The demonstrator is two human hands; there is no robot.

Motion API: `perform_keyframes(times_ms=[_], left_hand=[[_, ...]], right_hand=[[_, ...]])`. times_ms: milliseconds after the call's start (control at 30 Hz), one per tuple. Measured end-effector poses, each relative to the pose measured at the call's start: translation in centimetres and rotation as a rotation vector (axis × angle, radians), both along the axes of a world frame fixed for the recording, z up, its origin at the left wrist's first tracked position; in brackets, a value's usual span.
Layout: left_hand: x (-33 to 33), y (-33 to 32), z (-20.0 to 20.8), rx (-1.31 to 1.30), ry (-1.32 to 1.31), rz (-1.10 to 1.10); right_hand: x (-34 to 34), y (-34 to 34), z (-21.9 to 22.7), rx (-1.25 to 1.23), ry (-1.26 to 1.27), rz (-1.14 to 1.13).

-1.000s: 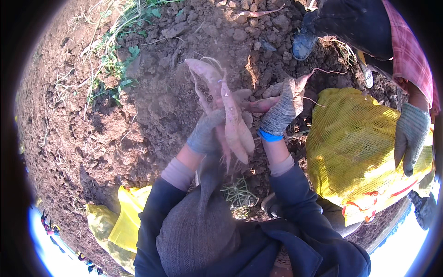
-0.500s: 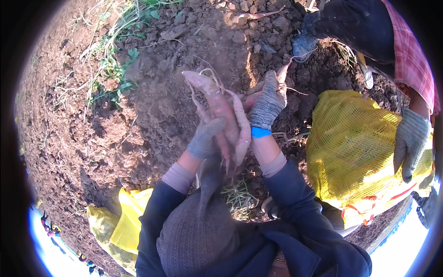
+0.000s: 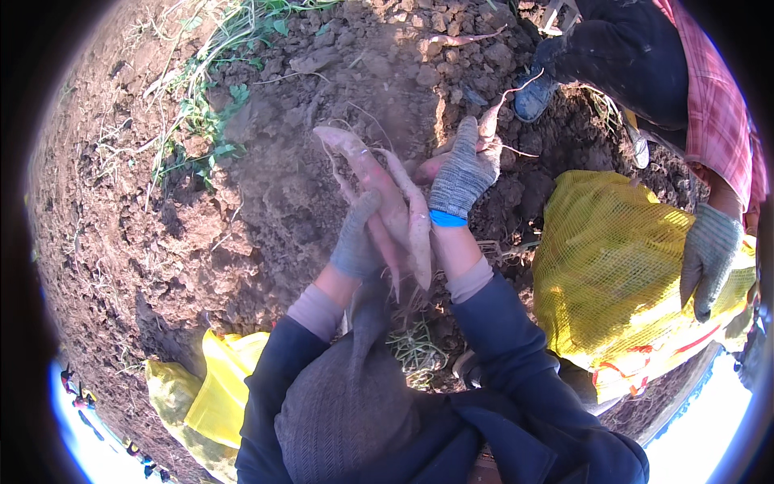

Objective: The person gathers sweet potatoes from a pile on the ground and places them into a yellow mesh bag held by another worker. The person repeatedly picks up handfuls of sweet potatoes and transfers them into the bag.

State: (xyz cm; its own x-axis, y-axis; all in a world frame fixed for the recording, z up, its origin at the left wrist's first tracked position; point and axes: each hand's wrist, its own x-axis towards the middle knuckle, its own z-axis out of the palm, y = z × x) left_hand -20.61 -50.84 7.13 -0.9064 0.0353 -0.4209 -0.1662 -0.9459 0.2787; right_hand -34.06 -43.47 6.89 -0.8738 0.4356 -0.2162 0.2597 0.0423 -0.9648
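Note:
My gloved left hand is closed around several long pinkish sweet potatoes bunched together, with thin roots trailing from them. A slimmer, paler sweet potato hangs at the right of this bunch, close to my right wrist. My right hand, in a grey knit glove with a blue cuff, grips another sweet potato whose tapered, stringy end points up and away. More of a reddish root shows beside that glove, its far part hidden by the fingers.
On the right lies a full yellow mesh sack, with a co-worker's gloved hand over it. Green vines spread over the clumpy soil at far left. Yellow bags lie at lower left; one sweet potato rests on the far soil.
My right hand has shifted slightly left and away with its sweet potato. The bunch in my left hand has tilted a little, and the paler root hangs slightly lower.

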Motion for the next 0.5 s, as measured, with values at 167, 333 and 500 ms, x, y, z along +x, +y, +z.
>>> perform_keyframes(times_ms=[167,333,500], left_hand=[[-0.4,-0.5,-0.4,-0.028,-0.017,0.057],[-0.3,-2.7,0.3,-0.035,-0.018,0.079],[0.0,-3.3,0.9,-0.043,-0.009,0.104]], right_hand=[[-1.6,-1.0,-0.1,-0.135,0.042,0.058],[-9.5,-1.9,0.1,-0.158,0.281,0.419],[-16.5,-2.8,-0.1,1.178,0.115,1.026]])
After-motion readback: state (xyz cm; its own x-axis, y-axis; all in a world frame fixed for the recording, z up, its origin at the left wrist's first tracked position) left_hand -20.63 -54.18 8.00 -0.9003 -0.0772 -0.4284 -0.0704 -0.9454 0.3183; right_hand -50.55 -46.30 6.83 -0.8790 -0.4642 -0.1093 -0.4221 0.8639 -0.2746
